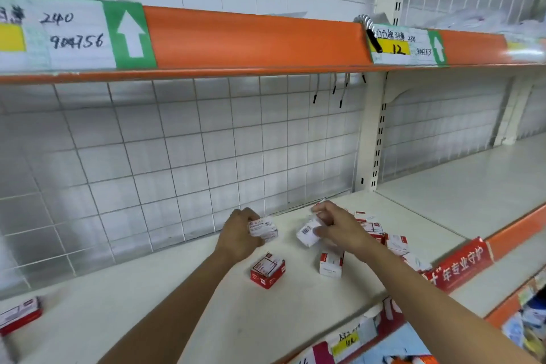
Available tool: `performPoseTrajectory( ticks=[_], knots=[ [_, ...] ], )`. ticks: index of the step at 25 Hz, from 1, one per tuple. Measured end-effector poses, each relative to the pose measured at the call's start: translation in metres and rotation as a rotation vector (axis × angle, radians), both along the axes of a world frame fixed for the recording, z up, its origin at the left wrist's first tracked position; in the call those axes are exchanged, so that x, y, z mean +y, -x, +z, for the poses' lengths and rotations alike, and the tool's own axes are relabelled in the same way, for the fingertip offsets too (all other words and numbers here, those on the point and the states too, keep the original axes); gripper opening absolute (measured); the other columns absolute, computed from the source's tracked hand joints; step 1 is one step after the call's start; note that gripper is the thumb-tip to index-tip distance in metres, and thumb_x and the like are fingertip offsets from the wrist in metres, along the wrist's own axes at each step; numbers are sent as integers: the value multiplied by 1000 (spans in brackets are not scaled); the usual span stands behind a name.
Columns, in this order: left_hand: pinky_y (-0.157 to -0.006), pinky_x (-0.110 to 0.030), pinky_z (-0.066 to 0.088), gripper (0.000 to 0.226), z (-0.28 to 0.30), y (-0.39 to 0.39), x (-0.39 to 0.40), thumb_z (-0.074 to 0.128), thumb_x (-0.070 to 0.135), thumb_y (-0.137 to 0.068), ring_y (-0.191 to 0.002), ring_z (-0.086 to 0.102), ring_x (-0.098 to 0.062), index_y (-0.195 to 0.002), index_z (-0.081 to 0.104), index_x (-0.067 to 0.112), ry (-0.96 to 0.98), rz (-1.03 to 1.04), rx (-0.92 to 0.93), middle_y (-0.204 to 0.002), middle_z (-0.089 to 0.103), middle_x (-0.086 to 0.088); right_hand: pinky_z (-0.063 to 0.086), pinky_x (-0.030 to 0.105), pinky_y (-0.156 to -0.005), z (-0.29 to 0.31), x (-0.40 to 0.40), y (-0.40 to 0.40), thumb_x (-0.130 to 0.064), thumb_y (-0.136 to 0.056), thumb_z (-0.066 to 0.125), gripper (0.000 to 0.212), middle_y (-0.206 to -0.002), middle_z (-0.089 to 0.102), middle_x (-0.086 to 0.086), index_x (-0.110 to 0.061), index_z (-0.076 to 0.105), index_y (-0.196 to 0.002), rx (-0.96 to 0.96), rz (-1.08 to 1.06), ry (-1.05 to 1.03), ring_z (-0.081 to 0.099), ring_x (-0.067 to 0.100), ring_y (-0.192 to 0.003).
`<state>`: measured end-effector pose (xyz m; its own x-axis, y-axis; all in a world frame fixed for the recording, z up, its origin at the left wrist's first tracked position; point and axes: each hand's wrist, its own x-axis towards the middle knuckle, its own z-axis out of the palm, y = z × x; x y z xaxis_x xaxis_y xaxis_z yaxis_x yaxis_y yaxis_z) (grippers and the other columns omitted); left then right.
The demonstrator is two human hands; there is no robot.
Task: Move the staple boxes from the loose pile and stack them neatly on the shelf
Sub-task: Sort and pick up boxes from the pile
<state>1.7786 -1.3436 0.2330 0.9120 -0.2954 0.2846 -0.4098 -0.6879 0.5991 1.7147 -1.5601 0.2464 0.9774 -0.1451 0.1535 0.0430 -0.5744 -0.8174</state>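
head view: two staple boxes are held above the shelf (165, 298), near the wire grid back (177, 142). the left hand (239, 233) has its fingers curled round a white box (263, 228); the right hand (336, 227) pinches a second box (308, 234), barcode face up and tilted. the loose pile (381, 238) lies just beside and behind the right hand, boxes lying at odd angles. one red-and-white box (268, 270) sits alone on the shelf below the hands, another (331, 263) stands upright near the right wrist, and a further box (19, 315) lies well apart at the far left edge.

the step seems to be carrying both boxes to a stacking spot. it is judged best that each box be turned flat, labels matched, then set down square against the grid, edges aligned before release, so that later layers are borne evenly. the tilted box should be levelled first.
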Motion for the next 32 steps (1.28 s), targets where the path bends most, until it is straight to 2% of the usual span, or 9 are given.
performPoseTrajectory(
  ticks=[4,9,11,14,17,23,27,29,32],
  knots=[
    [-76,-23,41,46,1,4,32,76,8,-70,-99,53,-23,-110,54,12,-97,59,31,-110,49,-8,30,21,-74,-10,38,-1,-7,-82,61,22,-104,46,0,-14,57,-102,-119,192,433,45,15,-98],
    [-76,-20,38,43,-14,14,51,68,13,-76,-104,51,-22,-115,50,14,-230,40,97,-113,45,-7,34,17,-68,-12,39,4,-34,-75,62,26,-104,39,-3,-26,44,-94,135,267,423,43,11,-91],
    [-74,-18,37,43,-15,16,51,71,17,-75,-103,51,-20,-113,51,15,-211,23,113,-111,44,-6,37,20,-74,-11,35,4,-31,-77,65,38,-114,44,1,-23,46,-109,167,219,425,45,11,-98],
    [-74,-18,38,44,-15,21,48,74,20,-74,-103,51,-20,-112,52,16,-181,10,105,-112,46,-6,38,32,-100,-18,41,2,-43,-76,68,75,-131,42,2,-21,33,-138,232,220,543,43,19,-120],
    [-76,-18,39,44,-16,28,49,76,19,-73,-100,52,-19,-110,53,19,-171,4,41,-111,48,-6,34,34,-107,-23,49,2,-36,-83,63,71,-137,42,8,-15,31,-143,165,197,597,39,23,-127],
    [-75,-19,38,43,-9,41,80,76,12,-70,-90,48,-15,-108,54,19,-126,83,11,-102,43,-1,33,26,-98,0,76,2,-14,-81,62,68,-130,44,4,-22,33,-143,-39,265,499,38,20,-124],
    [-72,-22,38,46,-4,55,121,78,19,-67,-92,49,-17,-106,54,20,-173,186,70,-102,46,-2,35,17,-74,6,134,10,-34,-78,65,61,-101,43,-7,-38,40,-134,-42,463,439,46,11,-97],
    [-71,-23,38,44,-5,65,146,79,25,-67,-94,50,-19,-103,54,21,-233,235,119,-102,48,-3,35,23,-71,-5,165,12,-48,-77,66,57,-103,47,-2,-26,46,-126,7,488,524,48,17,-97],
    [-61,-20,34,39,-9,82,180,79,30,-67,-87,47,-16,-91,48,26,-261,258,180,-98,50,0,38,32,-74,-21,194,14,-70,-68,64,78,-113,54,7,-12,47,-118,165,533,653,52,25,-105]
  ],
)
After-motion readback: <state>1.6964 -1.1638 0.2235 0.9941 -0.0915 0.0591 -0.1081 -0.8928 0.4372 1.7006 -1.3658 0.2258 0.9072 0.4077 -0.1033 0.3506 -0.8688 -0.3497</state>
